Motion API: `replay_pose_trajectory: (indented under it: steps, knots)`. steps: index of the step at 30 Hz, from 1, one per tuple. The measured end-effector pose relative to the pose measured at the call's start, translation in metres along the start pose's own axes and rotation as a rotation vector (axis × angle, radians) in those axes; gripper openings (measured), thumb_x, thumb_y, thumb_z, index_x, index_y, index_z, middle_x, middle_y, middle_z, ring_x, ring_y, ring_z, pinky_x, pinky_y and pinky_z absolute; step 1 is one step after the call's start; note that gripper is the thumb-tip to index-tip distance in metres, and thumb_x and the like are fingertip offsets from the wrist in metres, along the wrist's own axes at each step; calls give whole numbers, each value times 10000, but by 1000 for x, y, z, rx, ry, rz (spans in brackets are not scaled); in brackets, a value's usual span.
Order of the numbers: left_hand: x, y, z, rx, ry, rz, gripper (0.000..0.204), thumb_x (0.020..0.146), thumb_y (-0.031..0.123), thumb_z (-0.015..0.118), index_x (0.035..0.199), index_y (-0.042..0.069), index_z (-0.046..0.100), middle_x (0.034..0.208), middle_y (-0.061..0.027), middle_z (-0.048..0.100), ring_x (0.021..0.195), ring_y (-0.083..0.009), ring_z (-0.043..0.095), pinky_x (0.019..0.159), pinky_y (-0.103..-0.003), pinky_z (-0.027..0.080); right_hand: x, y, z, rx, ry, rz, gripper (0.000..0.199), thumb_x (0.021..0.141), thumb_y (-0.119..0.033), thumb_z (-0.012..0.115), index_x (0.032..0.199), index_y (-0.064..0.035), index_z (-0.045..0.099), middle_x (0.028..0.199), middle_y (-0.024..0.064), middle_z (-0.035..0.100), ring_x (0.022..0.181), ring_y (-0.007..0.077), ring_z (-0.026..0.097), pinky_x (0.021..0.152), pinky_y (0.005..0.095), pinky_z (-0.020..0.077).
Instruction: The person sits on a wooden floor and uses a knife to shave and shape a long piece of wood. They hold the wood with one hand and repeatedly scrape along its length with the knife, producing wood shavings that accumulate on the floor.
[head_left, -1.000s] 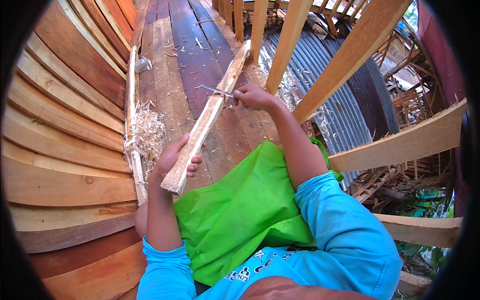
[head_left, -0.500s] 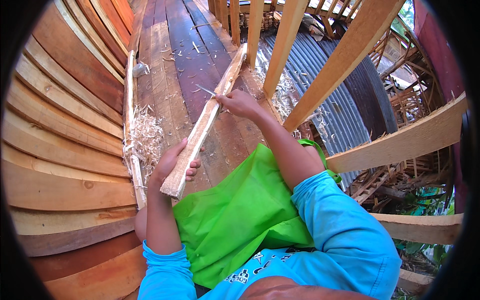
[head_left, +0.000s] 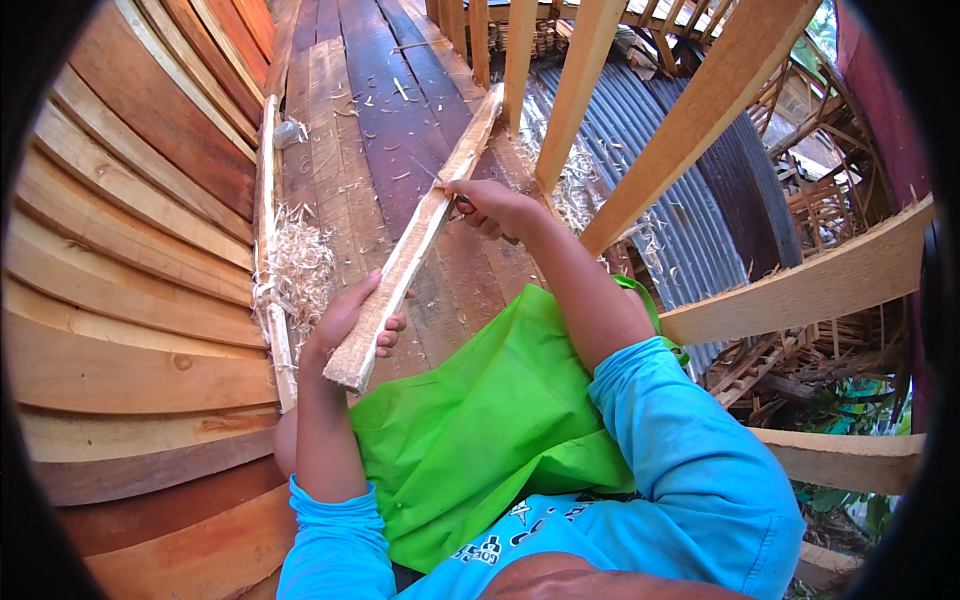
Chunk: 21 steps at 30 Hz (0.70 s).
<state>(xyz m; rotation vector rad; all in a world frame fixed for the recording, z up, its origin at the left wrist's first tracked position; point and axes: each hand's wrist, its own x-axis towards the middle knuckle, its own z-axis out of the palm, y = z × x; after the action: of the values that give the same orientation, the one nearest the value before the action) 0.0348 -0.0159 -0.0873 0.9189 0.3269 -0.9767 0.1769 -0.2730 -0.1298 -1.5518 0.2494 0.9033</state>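
Note:
A long pale strip of wood (head_left: 405, 262) slants from my lap up to the far right, its far end by the upright posts. Near its close end my left hand (head_left: 343, 322) grips it, thumb along one edge and fingertips curled round the other. My right hand (head_left: 492, 207) is closed round a knife at about the strip's middle. The knife's thin blade (head_left: 428, 172) points to the upper left across the strip, looking blurred. Part of its dark handle shows below my fingers.
Curly wood shavings (head_left: 300, 255) are heaped beside a second pale strip (head_left: 266, 200) along the left plank wall (head_left: 130, 290). More shavings dot the floorboards (head_left: 330, 130). Wooden posts (head_left: 575, 100) stand at right, with corrugated metal sheeting (head_left: 655, 190) beyond. A green apron (head_left: 480, 430) covers my lap.
My right hand has turned at the wrist, so more of its fingers and the knife's handle show. The blade has shifted slightly on the strip. My left hand keeps its grip.

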Motion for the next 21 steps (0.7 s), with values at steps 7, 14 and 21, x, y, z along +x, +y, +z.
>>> replay_pose_trajectory:
  steps: [7, 14, 21]
  knots:
    - [3, -5, -1, 45, -20, 27, 534, 993, 499, 351, 1245, 37, 444, 700, -31, 479, 488, -83, 440, 403, -217, 377, 4, 5, -15, 234, -264, 62, 503, 929, -552, 487, 615, -175, 375, 514, -85, 253, 402, 45, 159, 384, 240, 91]
    - [6, -1, -9, 1, -31, 0, 526, 993, 499, 353, 1247, 47, 444, 698, -32, 477, 498, -85, 442, 412, -217, 380, -1, 17, -9, -853, 397, -556, 631, 881, -612, 513, 689, -21, 628, 614, 95, 581, 582, 278, 571, 561, 419, 425]
    - [5, 0, -4, 1, -17, 6, 531, 996, 484, 352, 1250, 26, 440, 694, -20, 477, 490, -73, 443, 401, -204, 387, 11, 26, -6, -954, 555, -606, 650, 910, -612, 426, 761, -32, 681, 752, 189, 658, 766, 376, 644, 686, 469, 481]
